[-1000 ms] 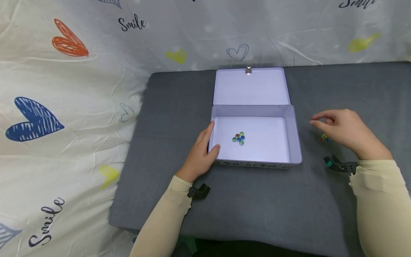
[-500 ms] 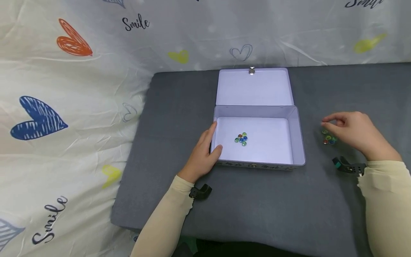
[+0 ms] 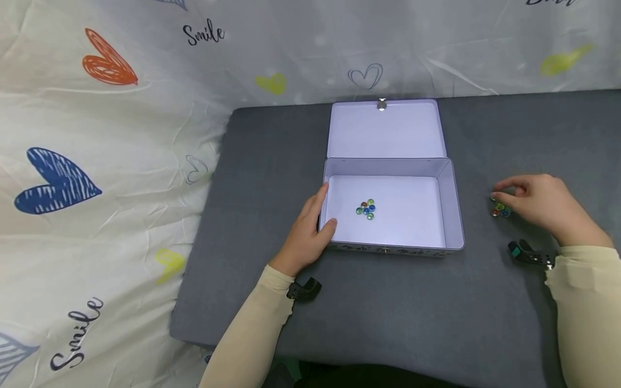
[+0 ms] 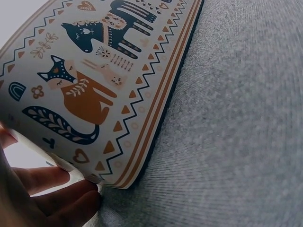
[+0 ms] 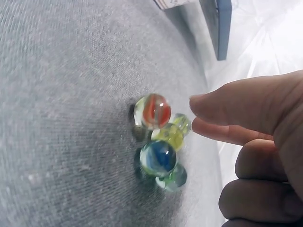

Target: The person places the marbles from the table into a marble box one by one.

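Note:
On the grey table stands a white metal box (image 3: pixel 393 215), lid laid back, with several glass marbles (image 3: pixel 366 209) inside. My left hand (image 3: pixel 304 231) holds the box's left wall near the front corner. In the left wrist view, my fingers (image 4: pixel 66 198) touch the printed box side (image 4: pixel 90 85). Right of the box, my right hand (image 3: pixel 543 205) is over another cluster of marbles (image 3: pixel 501 209). The right wrist view shows a red-streaked marble (image 5: pixel 152 111) and a blue one (image 5: pixel 158 157); thumb and forefinger of my right hand (image 5: pixel 255 123) are slightly apart beside the cluster, nothing visible between them.
The raised lid (image 3: pixel 386 129) lies behind the box, its clasp (image 3: pixel 381 104) at the far edge. A printed cloth (image 3: pixel 310 54) hangs behind and left of the table (image 3: pixel 388 307). Each wrist wears a black strap.
My right hand has moved slightly right and nearer to the person, lower over the cluster of marbles. My left hand stays on the box; the whole head view has shifted a little.

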Demonstrator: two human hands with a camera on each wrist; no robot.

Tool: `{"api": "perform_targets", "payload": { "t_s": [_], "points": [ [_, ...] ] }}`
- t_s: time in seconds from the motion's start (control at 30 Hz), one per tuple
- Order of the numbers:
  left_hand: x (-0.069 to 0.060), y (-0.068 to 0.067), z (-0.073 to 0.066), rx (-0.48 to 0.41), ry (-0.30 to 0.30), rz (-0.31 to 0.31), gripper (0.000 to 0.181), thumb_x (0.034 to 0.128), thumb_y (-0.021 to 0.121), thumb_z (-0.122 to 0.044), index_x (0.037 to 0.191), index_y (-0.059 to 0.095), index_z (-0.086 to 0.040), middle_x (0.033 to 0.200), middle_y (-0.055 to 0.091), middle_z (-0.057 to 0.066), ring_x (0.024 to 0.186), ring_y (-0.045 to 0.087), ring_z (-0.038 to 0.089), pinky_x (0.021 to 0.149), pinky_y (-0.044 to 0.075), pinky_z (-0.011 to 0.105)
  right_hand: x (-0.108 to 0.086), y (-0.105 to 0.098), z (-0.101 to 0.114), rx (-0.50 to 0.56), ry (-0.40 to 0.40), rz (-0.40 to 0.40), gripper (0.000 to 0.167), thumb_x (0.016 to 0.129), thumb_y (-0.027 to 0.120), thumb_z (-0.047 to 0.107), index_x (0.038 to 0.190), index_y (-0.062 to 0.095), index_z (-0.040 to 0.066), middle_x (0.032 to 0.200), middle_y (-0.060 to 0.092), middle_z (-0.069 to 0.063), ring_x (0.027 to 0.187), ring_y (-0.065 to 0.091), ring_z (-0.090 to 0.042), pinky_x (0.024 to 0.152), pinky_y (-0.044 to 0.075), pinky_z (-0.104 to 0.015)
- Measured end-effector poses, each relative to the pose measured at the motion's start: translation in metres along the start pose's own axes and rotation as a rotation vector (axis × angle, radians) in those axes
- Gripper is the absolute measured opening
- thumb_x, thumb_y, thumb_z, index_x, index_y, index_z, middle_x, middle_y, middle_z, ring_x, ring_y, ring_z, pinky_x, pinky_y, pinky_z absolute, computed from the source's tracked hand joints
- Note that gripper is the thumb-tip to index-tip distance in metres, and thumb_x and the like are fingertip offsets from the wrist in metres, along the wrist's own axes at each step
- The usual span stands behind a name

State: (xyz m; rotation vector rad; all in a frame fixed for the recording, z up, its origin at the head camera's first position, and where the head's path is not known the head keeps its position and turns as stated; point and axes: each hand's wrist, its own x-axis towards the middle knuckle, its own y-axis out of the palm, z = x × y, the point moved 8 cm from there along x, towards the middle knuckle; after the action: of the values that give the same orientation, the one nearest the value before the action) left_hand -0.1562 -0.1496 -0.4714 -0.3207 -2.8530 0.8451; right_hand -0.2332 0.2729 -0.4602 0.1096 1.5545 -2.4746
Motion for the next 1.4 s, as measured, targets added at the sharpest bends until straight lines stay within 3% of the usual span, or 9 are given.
{"api": "perform_targets", "payload": {
  "t_s": [0.33, 0.83, 1.4],
  "points": [
    [-0.001, -0.001, 0.001, -0.001, 0.005, -0.011, 0.076, 0.1003, 0.050, -0.027, 0.170, 0.021, -0.022, 0.167, 0.034, 0.011, 0.152, 0.036, 0.025, 0.120, 0.034, 0.056, -0.002, 0.005, -0.007, -0.008, 0.020, 0.011, 0.043, 0.101, 0.067, 0.030, 0.119, 0.072, -0.008, 0.064, 0.050, -0.003, 0.057, 0.042, -0.016, 0.053, 0.033, -0.033],
    [-0.001, -0.001, -0.001, -0.004, 0.001, -0.006, 0.076, 0.1007, 0.049, -0.028, 0.170, 0.019, -0.023, 0.169, 0.031, 0.010, 0.154, 0.033, 0.022, 0.122, 0.032, 0.054, -0.004, 0.005, 0.000, -0.008, -0.069, -0.049, 0.033, 0.100, 0.068, 0.023, 0.114, 0.075, -0.007, 0.060, 0.048, -0.001, 0.052, 0.038, -0.011, 0.051, 0.031, -0.033],
    [-0.001, -0.001, 0.000, 0.013, -0.003, -0.010, 0.076, 0.1004, 0.049, -0.030, 0.170, 0.020, -0.025, 0.168, 0.033, 0.010, 0.152, 0.036, 0.024, 0.120, 0.035, 0.056, -0.009, -0.008, 0.038, -0.039, -0.194, -0.086, 0.028, 0.102, 0.069, 0.018, 0.117, 0.076, -0.004, 0.054, 0.041, -0.001, 0.048, 0.033, -0.010, 0.050, 0.030, -0.031]
  ]
}}
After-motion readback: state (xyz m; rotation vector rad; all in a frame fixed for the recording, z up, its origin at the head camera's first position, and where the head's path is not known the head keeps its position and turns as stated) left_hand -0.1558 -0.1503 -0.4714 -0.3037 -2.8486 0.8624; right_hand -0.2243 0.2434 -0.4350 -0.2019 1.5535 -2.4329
